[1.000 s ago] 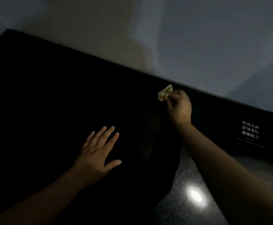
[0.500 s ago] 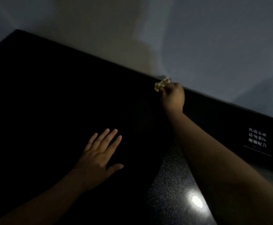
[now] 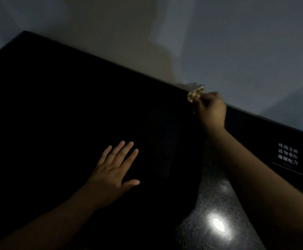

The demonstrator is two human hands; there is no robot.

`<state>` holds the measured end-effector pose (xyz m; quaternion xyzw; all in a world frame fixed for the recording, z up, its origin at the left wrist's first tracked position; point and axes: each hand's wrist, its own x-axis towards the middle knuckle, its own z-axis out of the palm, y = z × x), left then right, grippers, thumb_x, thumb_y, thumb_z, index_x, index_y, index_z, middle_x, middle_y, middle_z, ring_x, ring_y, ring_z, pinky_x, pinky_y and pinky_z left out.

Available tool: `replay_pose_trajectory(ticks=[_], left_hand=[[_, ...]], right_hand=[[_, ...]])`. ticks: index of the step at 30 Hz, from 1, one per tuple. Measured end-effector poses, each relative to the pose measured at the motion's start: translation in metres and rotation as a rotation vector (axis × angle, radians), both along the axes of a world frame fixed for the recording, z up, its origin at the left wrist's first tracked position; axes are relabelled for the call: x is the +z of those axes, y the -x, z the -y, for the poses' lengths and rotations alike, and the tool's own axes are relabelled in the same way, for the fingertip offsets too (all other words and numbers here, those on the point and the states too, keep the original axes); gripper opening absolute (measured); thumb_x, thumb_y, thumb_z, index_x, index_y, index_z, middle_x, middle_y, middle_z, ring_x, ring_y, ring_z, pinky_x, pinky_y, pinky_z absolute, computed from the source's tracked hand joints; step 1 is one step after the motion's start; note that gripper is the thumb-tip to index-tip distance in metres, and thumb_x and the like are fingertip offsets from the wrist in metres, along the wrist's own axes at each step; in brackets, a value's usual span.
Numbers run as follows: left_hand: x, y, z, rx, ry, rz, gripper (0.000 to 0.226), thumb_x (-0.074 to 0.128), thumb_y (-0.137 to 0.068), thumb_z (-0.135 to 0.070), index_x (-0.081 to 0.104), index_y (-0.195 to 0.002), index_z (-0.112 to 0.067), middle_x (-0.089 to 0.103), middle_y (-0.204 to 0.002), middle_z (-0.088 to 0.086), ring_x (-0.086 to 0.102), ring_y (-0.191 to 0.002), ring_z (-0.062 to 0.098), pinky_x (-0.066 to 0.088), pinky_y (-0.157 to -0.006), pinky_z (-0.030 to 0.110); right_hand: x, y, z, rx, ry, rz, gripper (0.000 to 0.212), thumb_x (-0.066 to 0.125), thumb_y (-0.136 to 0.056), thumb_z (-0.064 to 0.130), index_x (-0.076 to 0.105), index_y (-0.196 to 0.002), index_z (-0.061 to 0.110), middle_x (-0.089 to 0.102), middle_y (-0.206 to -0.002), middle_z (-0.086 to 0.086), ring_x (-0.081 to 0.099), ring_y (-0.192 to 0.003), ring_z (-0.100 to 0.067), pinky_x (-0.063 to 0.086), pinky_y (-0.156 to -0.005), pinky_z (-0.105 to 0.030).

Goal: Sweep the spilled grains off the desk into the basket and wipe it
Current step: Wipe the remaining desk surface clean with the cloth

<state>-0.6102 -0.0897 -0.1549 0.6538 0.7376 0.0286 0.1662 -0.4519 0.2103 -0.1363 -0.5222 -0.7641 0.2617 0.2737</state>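
Right hand [image 3: 212, 110] slid rightward (crumpled pale wad [image 3: 195, 94]).

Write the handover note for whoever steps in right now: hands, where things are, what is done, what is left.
Left hand: flat, fingers spread, rests on the black desk near its middle.
Right hand: at the desk's far edge, pinches a pale crumpled wipe.
Things: the basket is out of view. No grains show on the desk, though the picture is too dim to be sure.
Done: the wiping has likely begun. How much of the desk it has covered cannot be told.
Left: probably wipe the rest of the desk, then check it for stray grains under better light.
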Motion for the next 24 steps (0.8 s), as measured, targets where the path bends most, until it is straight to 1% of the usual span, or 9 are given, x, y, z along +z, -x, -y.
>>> replay_pose_trajectory(ticks=[3,7,10,12,14,16,20,22,24], left_hand=[[0.001,0.0,0.001,-0.003,0.0,-0.006,0.08,0.022,-0.089,-0.074,0.008,-0.152,-0.026,-0.005,-0.16,-0.005,-0.012,-0.146,0.012,-0.004,-0.116,0.041],[0.001,0.001,0.0,-0.01,0.018,-0.02,0.08,0.019,-0.089,-0.073,0.01,-0.152,-0.025,-0.002,-0.16,-0.003,-0.01,-0.146,0.013,-0.003,-0.115,0.041],[0.003,0.0,-0.001,-0.019,0.052,-0.044,0.082,0.015,-0.088,-0.074,0.012,-0.152,-0.023,0.0,-0.16,-0.001,-0.01,-0.146,0.014,-0.001,-0.115,0.042],[0.005,-0.001,-0.002,-0.009,0.078,-0.035,0.086,0.006,-0.085,-0.077,0.005,-0.152,-0.024,-0.007,-0.16,-0.002,-0.016,-0.145,0.013,-0.004,-0.115,0.042],[0.008,-0.002,-0.003,0.009,0.097,-0.04,0.09,-0.006,-0.077,-0.08,-0.006,-0.151,-0.027,-0.02,-0.157,-0.005,-0.026,-0.142,0.011,-0.01,-0.115,0.041],[0.011,-0.003,-0.004,0.012,0.122,-0.047,0.094,-0.015,-0.071,-0.081,-0.015,-0.149,-0.029,-0.028,-0.154,-0.007,-0.032,-0.139,0.01,-0.013,-0.115,0.04],[0.013,-0.005,-0.004,0.02,0.152,-0.069,0.097,-0.019,-0.066,-0.082,-0.019,-0.148,-0.029,-0.031,-0.153,-0.007,-0.035,-0.137,0.01,-0.014,-0.116,0.041],[0.013,-0.005,-0.005,0.019,0.151,-0.066,0.098,-0.016,-0.067,-0.083,-0.017,-0.148,-0.029,-0.029,-0.154,-0.006,-0.034,-0.138,0.01,-0.014,-0.116,0.04],[0.014,-0.005,-0.005,0.013,0.158,-0.079,0.095,-0.007,-0.07,-0.081,-0.016,-0.149,-0.029,-0.028,-0.155,-0.006,-0.033,-0.138,0.011,-0.014,-0.116,0.04]], right_hand=[[-0.023,0.016,-0.004,0.007,-0.016,0.128,0.024,0.064,-0.087,0.025,0.071,-0.106,0.01,0.06,-0.107,-0.013,0.059,-0.096,-0.032,0.049,-0.085,-0.037],[-0.028,-0.01,0.068,0.335,-0.073,0.086,0.017,0.061,-0.087,0.026,0.072,-0.089,0.012,0.06,-0.097,-0.004,0.058,-0.086,-0.023,0.046,-0.076,-0.031],[-0.013,-0.049,0.139,0.503,0.085,0.026,0.012,0.06,-0.09,0.024,0.072,-0.089,0.021,0.056,-0.096,0.008,0.058,-0.085,-0.014,0.05,-0.074,-0.034],[-0.002,-0.066,0.164,0.566,0.212,-0.032,0.014,0.062,-0.091,0.02,0.073,-0.095,0.027,0.055,-0.092,0.01,0.06,-0.079,-0.01,0.052,-0.067,-0.029],[0.009,-0.069,0.16,0.476,0.19,-0.103,0.012,0.063,-0.09,0.015,0.073,-0.089,0.022,0.055,-0.087,0.008,0.058,-0.075,-0.007,0.048,-0.065,-0.021],[0.013,-0.064,0.129,0.267,0.063,-0.094,0.007,0.065,-0.087,0.011,0.072,-0.085,0.013,0.054,-0.087,0.006,0.055,-0.077,-0.003,0.043,-0.069,-0.014],[-0.008,-0.049,0.05,-0.055,-0.046,0.075,0.02,0.065,-0.088,0.021,0.072,-0.102,0.008,0.057,-0.104,-0.007,0.058,-0.094,-0.024,0.046,-0.08,-0.028],[-0.022,-0.047,0.044,-0.086,-0.024,0.137,0.024,0.064,-0.089,0.024,0.071,-0.108,0.009,0.057,-0.108,-0.009,0.057,-0.099,-0.028,0.046,-0.083,-0.031],[-0.029,-0.049,0.068,0.007,-0.043,0.143,0.02,0.064,-0.089,0.021,0.071,-0.104,0.011,0.058,-0.103,-0.006,0.057,-0.095,-0.024,0.049,-0.082,-0.034]])
